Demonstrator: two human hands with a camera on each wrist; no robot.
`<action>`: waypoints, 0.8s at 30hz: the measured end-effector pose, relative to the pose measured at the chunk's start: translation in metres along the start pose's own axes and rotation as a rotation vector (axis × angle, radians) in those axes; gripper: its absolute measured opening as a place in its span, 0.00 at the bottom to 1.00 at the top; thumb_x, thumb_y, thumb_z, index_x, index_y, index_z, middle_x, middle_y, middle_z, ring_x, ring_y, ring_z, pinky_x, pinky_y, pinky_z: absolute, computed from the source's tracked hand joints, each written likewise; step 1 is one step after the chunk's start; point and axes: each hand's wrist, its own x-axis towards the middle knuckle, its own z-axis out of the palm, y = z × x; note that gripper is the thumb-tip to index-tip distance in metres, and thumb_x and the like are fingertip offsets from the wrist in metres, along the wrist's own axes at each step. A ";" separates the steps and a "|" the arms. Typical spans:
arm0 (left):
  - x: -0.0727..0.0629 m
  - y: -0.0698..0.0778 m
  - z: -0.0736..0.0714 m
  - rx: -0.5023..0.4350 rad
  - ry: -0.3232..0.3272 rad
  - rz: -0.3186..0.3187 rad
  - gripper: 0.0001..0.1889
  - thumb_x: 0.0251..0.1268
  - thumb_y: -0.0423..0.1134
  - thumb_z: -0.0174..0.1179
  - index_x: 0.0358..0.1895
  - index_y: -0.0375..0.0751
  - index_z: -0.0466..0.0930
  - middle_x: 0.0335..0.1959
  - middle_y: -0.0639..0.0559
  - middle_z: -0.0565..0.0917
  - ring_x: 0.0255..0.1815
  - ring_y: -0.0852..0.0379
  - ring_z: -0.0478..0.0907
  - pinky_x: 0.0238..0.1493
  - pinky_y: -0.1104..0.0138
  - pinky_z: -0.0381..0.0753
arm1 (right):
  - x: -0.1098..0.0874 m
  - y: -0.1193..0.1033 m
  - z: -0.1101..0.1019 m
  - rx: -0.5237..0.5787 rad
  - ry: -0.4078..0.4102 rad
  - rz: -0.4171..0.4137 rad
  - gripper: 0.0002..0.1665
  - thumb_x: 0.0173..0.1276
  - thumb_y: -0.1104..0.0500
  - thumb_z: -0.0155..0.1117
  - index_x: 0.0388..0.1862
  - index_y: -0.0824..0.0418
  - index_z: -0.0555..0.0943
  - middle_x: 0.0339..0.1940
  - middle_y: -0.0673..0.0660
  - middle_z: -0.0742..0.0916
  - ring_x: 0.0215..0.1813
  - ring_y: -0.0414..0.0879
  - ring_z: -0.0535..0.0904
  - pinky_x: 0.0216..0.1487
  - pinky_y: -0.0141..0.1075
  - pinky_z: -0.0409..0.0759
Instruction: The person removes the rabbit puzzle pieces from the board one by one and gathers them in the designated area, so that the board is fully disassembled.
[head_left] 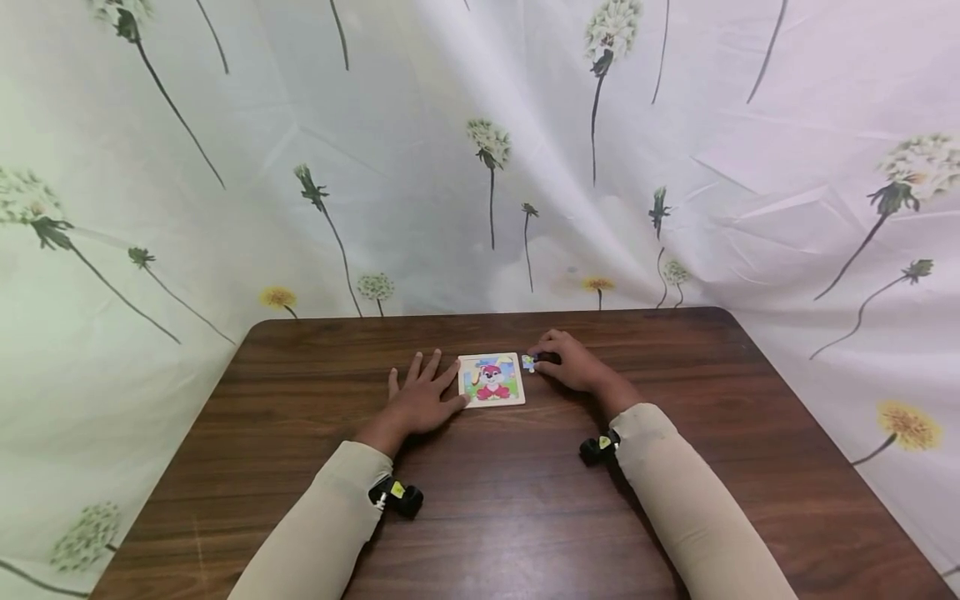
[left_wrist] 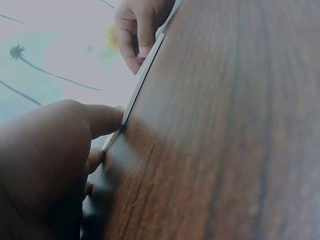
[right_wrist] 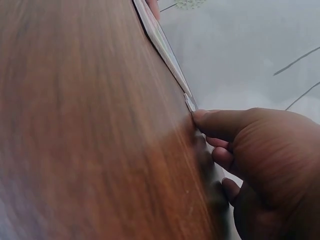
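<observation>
A small square jigsaw puzzle (head_left: 492,382) in a pale frame lies flat on the table, its picture a pink-and-white cartoon animal. Along its left edge, my left hand (head_left: 422,402) spreads with fairly straight fingers. Its thumb and a fingertip touch the frame, seen edge-on in the left wrist view. Just off the puzzle's right side, my right hand (head_left: 572,363) pinches a small blue-and-green puzzle piece (head_left: 528,363) between thumb and fingers. In the right wrist view the piece (right_wrist: 189,102) shows as a thin edge near the thumb tip, low at the table surface.
The dark brown wooden table (head_left: 495,500) has rounded far corners. Behind it hangs a pale cloth (head_left: 420,167) printed with dandelions, reaching the table's back edge. Each sleeve cuff carries a small black wrist camera (head_left: 405,498).
</observation>
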 end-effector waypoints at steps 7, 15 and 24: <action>-0.004 0.001 -0.003 -0.002 0.007 0.007 0.43 0.83 0.73 0.45 0.92 0.60 0.50 0.94 0.43 0.41 0.94 0.32 0.31 0.83 0.24 0.27 | 0.001 0.002 0.002 0.026 0.005 0.015 0.19 0.83 0.58 0.68 0.68 0.60 0.87 0.65 0.63 0.82 0.67 0.60 0.79 0.71 0.59 0.79; -0.004 -0.002 0.000 -0.017 0.016 0.020 0.43 0.83 0.73 0.44 0.92 0.61 0.49 0.94 0.44 0.40 0.94 0.33 0.30 0.83 0.25 0.25 | 0.001 0.002 0.003 0.085 0.008 0.029 0.22 0.82 0.58 0.70 0.71 0.58 0.86 0.64 0.61 0.83 0.67 0.58 0.80 0.72 0.59 0.78; -0.005 0.001 -0.003 -0.014 0.007 0.015 0.43 0.83 0.71 0.46 0.92 0.59 0.49 0.94 0.43 0.41 0.94 0.32 0.31 0.83 0.24 0.25 | 0.009 0.001 0.003 0.136 0.046 0.060 0.22 0.79 0.59 0.71 0.68 0.62 0.86 0.61 0.61 0.85 0.61 0.54 0.80 0.68 0.52 0.79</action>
